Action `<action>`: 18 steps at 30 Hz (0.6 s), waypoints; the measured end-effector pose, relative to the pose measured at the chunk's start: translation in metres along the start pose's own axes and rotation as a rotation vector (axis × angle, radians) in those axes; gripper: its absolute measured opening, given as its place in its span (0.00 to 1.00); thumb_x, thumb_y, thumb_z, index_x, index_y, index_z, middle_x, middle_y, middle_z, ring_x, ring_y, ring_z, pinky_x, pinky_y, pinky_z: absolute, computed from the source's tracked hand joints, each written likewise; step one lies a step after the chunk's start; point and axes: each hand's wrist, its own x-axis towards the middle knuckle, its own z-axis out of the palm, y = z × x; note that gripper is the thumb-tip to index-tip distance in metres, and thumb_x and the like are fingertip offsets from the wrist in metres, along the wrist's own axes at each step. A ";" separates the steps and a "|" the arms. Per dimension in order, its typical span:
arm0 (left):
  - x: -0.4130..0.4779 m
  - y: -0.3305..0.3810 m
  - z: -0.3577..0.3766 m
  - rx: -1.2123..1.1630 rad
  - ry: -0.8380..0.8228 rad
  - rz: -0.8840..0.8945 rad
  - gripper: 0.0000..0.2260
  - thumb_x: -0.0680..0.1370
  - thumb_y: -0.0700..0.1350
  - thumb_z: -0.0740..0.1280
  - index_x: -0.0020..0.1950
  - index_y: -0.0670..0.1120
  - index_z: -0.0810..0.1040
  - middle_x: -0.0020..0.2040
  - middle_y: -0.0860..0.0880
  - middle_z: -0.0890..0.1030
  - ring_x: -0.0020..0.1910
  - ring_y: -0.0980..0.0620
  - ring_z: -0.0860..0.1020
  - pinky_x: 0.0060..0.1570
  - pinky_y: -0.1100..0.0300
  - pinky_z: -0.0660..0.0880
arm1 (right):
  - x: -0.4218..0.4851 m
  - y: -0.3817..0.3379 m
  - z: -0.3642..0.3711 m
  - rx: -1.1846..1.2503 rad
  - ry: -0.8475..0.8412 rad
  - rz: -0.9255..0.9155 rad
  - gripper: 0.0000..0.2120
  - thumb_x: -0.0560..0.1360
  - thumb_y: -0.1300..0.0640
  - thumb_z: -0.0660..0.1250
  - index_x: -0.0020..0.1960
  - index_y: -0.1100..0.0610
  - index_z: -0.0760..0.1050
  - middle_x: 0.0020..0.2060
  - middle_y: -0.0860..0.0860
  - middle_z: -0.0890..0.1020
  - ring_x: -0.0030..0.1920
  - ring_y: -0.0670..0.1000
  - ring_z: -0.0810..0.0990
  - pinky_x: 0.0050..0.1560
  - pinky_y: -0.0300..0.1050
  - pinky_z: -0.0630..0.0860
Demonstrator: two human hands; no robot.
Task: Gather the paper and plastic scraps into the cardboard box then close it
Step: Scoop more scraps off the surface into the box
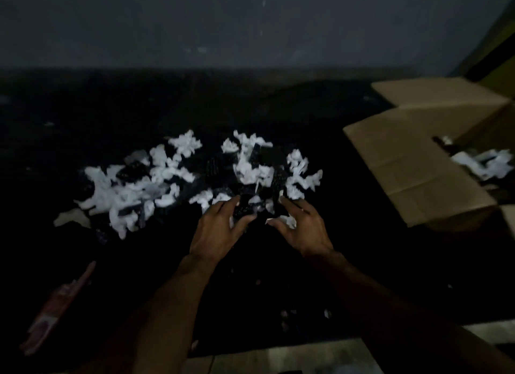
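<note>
White paper scraps (156, 184) mixed with dark plastic pieces (214, 167) lie scattered across a black mat in the middle of the head view. My left hand (220, 228) and my right hand (301, 228) face each other at the near edge of the pile, fingers curled round a clump of dark plastic and white scraps (250, 212) held between them. The cardboard box (412, 164) stands open at the right, flaps spread, with several white scraps (485, 162) inside.
A red and white flat packet (58, 306) lies on the mat at the lower left. A grey wall runs behind the mat. A few tiny scraps (326, 313) lie near my forearms. The mat's front edge shows a lighter floor (306, 354).
</note>
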 end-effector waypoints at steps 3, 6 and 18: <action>0.031 0.020 -0.024 -0.043 0.058 0.050 0.28 0.74 0.58 0.69 0.69 0.45 0.73 0.62 0.43 0.78 0.62 0.43 0.75 0.60 0.53 0.71 | 0.022 -0.015 -0.039 0.022 0.077 0.023 0.30 0.70 0.44 0.74 0.67 0.56 0.74 0.63 0.57 0.76 0.63 0.56 0.74 0.63 0.41 0.68; 0.060 0.048 -0.039 -0.081 0.115 0.141 0.26 0.73 0.61 0.68 0.63 0.43 0.77 0.58 0.44 0.80 0.59 0.44 0.77 0.59 0.55 0.72 | 0.039 -0.021 -0.081 0.015 0.170 0.018 0.30 0.69 0.42 0.74 0.67 0.55 0.74 0.61 0.56 0.77 0.60 0.56 0.76 0.60 0.42 0.70; 0.115 0.233 -0.027 -0.213 0.207 0.529 0.19 0.73 0.57 0.71 0.55 0.44 0.79 0.51 0.48 0.81 0.50 0.50 0.79 0.51 0.63 0.71 | 0.027 0.034 -0.253 -0.103 0.500 0.015 0.27 0.68 0.42 0.75 0.61 0.55 0.79 0.55 0.56 0.80 0.50 0.56 0.81 0.49 0.45 0.75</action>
